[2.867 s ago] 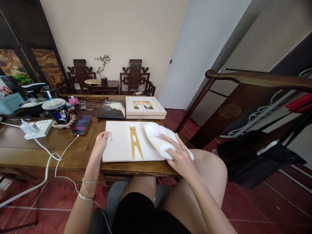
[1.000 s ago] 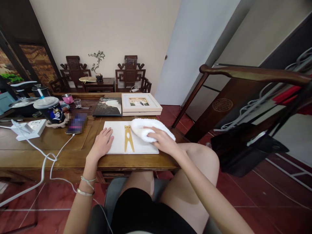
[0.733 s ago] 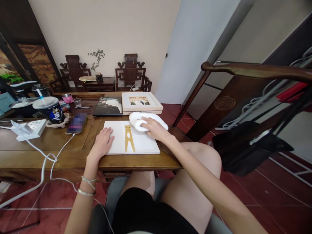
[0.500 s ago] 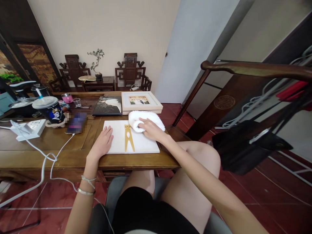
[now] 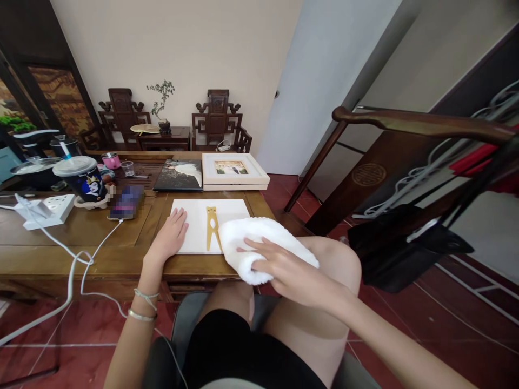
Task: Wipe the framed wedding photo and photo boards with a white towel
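Observation:
My left hand (image 5: 172,232) lies flat with its fingers stretched over the left edge of a white board (image 5: 192,227) on the table. On the board is a flat gold, cat-headed piece with two long legs (image 5: 211,227). A fluffy white towel (image 5: 259,232) is gripped in my right hand (image 5: 279,265), its fingers pressed into the folds. The towel covers the board's lower right corner and hangs past the table's front edge towards my lap.
Behind the board lie a dark photo panel (image 5: 178,175) and a pale picture frame (image 5: 235,183). A phone (image 5: 125,202), a lidded cup (image 5: 83,181) and a power strip (image 5: 52,209) with white cables stand on the left. A wooden chair (image 5: 389,121) is at the right.
My right hand has brought the towel from the board's upper right corner down towards me, over its lower right corner and the table edge. My left hand stays on the board.

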The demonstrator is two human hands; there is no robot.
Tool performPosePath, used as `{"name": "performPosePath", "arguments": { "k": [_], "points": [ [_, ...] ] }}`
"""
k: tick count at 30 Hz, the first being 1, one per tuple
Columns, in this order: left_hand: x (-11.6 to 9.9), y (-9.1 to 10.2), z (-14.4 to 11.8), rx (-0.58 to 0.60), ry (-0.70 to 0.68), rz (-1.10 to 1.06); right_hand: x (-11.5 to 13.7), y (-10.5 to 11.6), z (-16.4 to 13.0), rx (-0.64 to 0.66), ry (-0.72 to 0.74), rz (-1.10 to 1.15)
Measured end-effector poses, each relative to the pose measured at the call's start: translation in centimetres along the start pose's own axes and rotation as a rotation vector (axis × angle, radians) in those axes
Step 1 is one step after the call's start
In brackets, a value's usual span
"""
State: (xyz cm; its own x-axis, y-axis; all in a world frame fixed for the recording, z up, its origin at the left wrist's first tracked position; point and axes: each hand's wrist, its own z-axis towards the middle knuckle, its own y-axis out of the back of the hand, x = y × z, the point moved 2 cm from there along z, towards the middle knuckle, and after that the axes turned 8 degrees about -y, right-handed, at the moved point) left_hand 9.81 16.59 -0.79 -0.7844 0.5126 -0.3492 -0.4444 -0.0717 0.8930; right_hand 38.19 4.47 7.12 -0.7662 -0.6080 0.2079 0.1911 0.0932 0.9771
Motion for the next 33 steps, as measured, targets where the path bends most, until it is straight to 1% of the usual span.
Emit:
{"name": "performPosePath", "arguments": {
  "k": [2, 5, 8, 11, 14, 17, 20, 22, 26, 28, 30, 33],
  "points": [
    [-0.1, 0.1, 0.0, 0.01, 0.001, -0.002, -0.5, -0.2, 0.2, -0.013, -0.002, 0.02],
    [-0.3, 0.3, 0.0, 0.027, 0.009, -0.006, -2.7, -1.1, 1.9, -0.062, -0.012, 0.039],
    [-0.4, 0.5, 0.0, 0.031, 0.012, -0.01, -5.5, -2.2, 5.0, -0.117, -0.039, 0.029],
    [-0.4, 0.5, 0.0, 0.028, 0.007, -0.012, -7.7, -2.8, 8.7, -0.151, -0.084, -0.02],
    [-0.4, 0.5, 0.0, 0.022, 0.001, -0.008, -8.9, -2.8, 11.7, -0.167, -0.129, -0.083],
    [-0.4, 0.6, 0.0, 0.011, -0.004, -0.001, -9.0, -2.5, 12.5, -0.153, -0.131, -0.105],
    [-0.4, 0.6, 0.1, 0.013, 0.002, -0.002, -8.0, -2.4, 10.8, -0.137, -0.101, -0.083],
    [-0.5, 0.6, 0.1, 0.012, 0.006, -0.009, -6.8, -2.3, 8.4, -0.129, -0.075, -0.053],
    [-0.3, 0.7, 0.3, -0.004, 0.013, -0.036, -3.6, -1.9, 2.7, -0.098, 0.006, 0.007],
    [-0.2, 0.9, 0.6, -0.004, 0.019, -0.036, -2.2, -1.5, 0.5, -0.078, 0.035, 0.024],
    [-0.1, 1.1, 0.8, -0.001, 0.018, -0.018, -1.5, -1.1, -0.6, -0.065, 0.049, 0.039],
    [0.0, 1.2, 1.0, -0.008, 0.036, 0.029, -2.1, -0.7, -0.2, -0.065, 0.032, 0.074]
  ]
}}
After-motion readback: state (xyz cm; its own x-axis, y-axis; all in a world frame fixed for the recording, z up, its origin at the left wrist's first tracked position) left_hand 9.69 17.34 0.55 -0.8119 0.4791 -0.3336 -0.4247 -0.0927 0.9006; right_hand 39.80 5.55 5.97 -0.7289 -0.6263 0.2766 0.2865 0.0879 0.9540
